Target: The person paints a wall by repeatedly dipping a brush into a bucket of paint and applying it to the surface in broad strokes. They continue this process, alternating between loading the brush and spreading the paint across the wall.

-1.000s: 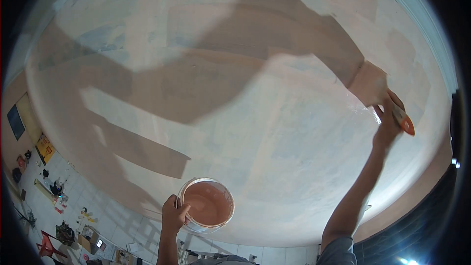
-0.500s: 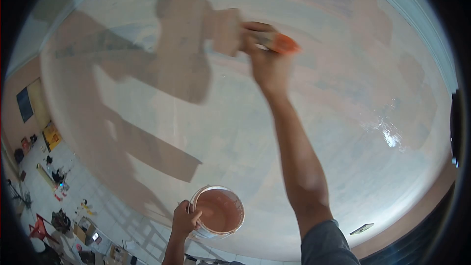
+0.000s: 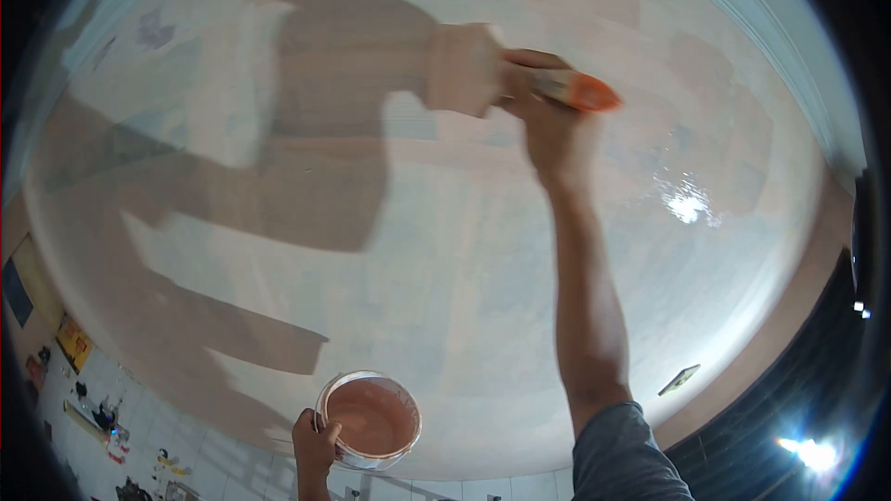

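Note:
My right hand point(image 3: 548, 125) is raised overhead and grips a wide paintbrush point(image 3: 501, 79) with an orange handle. Its bristles press flat against the ceiling point(image 3: 483, 250), which is partly covered in wet pinkish-brown paint. Dark shadows of my arm and brush fall across the ceiling to the left. Low in the view, my left hand point(image 3: 314, 445) holds a small white paint bucket point(image 3: 369, 420) by its rim. The bucket holds pinkish-brown paint.
A wet glare spot point(image 3: 685, 204) shines on the ceiling at right. A small ceiling fixture point(image 3: 680, 378) sits near the wall edge. At lower left lies a tiled floor point(image 3: 102, 427) with scattered items. A bright light point(image 3: 809, 453) glows at lower right.
My right hand swept the brush from the far right of the ceiling to the upper middle, then slid slightly right. The bucket in my left hand sank lower in the view.

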A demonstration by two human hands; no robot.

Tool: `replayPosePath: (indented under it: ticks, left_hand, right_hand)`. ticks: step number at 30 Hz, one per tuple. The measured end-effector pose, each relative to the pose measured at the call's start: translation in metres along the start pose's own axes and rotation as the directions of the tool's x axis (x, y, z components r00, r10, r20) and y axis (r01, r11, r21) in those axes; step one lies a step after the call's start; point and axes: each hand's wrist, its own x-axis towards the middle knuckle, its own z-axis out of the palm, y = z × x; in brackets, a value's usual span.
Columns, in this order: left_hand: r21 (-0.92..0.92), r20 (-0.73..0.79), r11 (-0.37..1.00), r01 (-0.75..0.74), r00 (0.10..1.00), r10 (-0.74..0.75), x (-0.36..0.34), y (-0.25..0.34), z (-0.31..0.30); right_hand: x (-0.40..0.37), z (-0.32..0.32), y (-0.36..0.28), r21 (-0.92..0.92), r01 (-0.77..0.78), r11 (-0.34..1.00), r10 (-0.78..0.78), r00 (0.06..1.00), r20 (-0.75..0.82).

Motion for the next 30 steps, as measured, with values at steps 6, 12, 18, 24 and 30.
replayPosePath:
  ticks: [6,12,18,24,30]
  left_hand:
    - [-0.077,0.095,0.997,-0.021,0.995,0.028,0.004,0.01,-0.01]
    - [-0.084,0.136,0.996,-0.016,0.99,0.027,0.006,0.011,-0.011]
    - [-0.039,0.125,0.999,-0.035,0.991,0.039,0.024,-0.009,-0.014]
    - [-0.069,0.145,0.996,-0.05,0.988,0.059,0.027,-0.016,-0.016]
    - [-0.081,0.152,0.997,-0.019,0.988,0.031,0.029,-0.012,-0.017]
  right_hand:
    - [0.008,-0.167,-0.051,-0.281,-0.094,0.955,0.029,0.973,-0.227]
    - [0.001,-0.273,-0.096,-0.439,-0.092,0.894,-0.101,0.913,-0.396]
    - [0.0,-0.28,-0.066,-0.715,0.12,0.689,-0.435,0.857,-0.275]
    - [0.008,-0.209,-0.042,-0.911,0.186,0.367,-0.603,0.794,-0.081]
    - [-0.008,-0.079,-0.041,-0.898,0.341,0.277,-0.522,0.838,0.157]
